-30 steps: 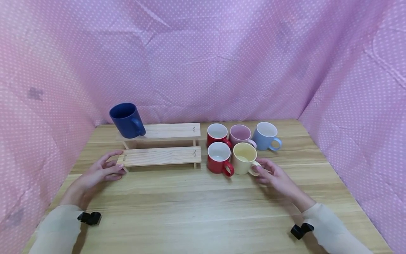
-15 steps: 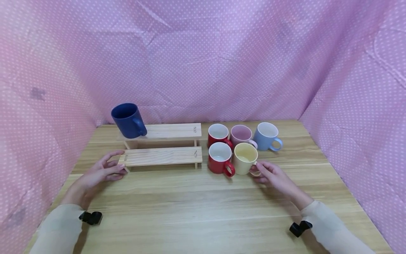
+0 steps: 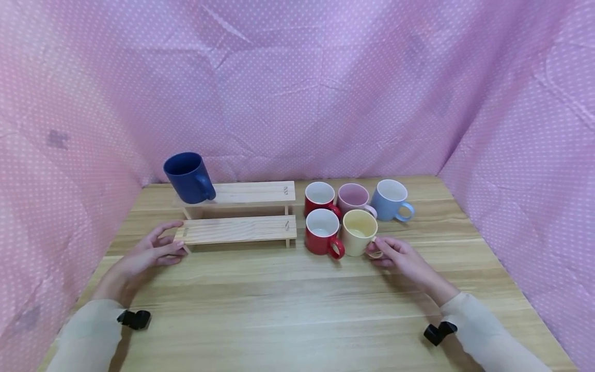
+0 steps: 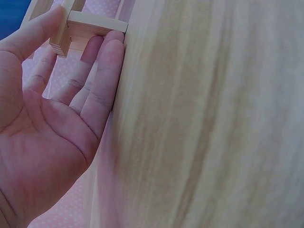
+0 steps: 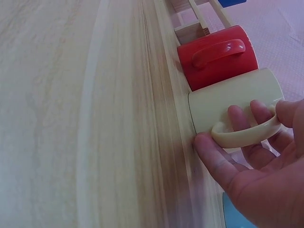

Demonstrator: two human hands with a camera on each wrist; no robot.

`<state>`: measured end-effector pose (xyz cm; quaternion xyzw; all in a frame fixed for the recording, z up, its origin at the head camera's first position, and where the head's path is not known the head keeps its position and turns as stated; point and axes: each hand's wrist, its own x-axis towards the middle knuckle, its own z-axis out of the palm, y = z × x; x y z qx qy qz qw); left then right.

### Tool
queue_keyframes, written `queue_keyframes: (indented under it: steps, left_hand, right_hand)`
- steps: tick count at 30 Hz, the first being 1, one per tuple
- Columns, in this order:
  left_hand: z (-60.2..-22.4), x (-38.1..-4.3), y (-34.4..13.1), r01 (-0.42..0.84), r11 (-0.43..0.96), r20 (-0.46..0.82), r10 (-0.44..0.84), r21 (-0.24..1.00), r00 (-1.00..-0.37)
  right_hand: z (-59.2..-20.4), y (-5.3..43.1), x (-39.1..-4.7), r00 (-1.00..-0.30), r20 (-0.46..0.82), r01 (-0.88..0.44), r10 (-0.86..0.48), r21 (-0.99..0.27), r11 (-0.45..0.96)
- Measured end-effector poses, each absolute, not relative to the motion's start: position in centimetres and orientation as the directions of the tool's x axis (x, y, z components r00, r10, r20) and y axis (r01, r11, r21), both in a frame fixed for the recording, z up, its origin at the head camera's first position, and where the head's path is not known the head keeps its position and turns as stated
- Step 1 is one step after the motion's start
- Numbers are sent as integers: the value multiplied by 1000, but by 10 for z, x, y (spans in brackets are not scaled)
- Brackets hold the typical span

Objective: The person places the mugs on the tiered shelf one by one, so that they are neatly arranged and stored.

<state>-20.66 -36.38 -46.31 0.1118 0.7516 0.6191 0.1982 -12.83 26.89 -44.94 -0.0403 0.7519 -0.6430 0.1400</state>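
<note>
Slightly leftward, the right hand (image 3: 397, 254) has been moved since a second ago: the handle (image 5: 243, 138) of the glossy pale yellow round mug (image 3: 354, 238), less covered by the hand then, is now gripped by the thumb and fingers, some of which are seen behind its loop. That mug is left standing upright on the light wood-grain tabletop (image 3: 260, 299), right of centre, toward the back edge. By the left hand (image 3: 141, 254) the same place is kept: the left end of the long pale wooden front shelf (image 3: 237, 230) is touched, with thumb and fingers loosely spread around it. Two shelves are counted, the matching wooden rear shelf (image 3: 251, 192) being set nearer the tabletop's back edge. Six mugs are counted. One, the dark blue cylindrical mug (image 3: 188, 181), is stood at the rear shelf's left end; the other five are grouped on the tabletop right of the shelves. Among these, two are red with white insides, the front red mug (image 3: 318, 242) just beside the yellow one and the rear red mug (image 3: 312, 207) behind it; one is a pink mug (image 3: 349, 206), and one a light blue mug (image 3: 383, 207), placed farthest right.
</note>
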Motion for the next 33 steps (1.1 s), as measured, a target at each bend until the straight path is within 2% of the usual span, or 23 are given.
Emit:
queue_keyframes:
  steps: [14,26,33]
  left_hand:
    - [-462,-204,-364,-97,225,-182,400,970,-898]
    - [-460,-203,-364,-117,221,-196,380,968,-904]
    - [-461,-203,-364,-137,243,-220,360,960,-907]
  right_hand:
    - [-451,270,-130,-952,-130,75,-277,-977,199]
    - [-442,268,-130,-955,-129,36,-267,-945,326]
    - [-445,266,-126,-968,-51,-32,-245,-947,320]
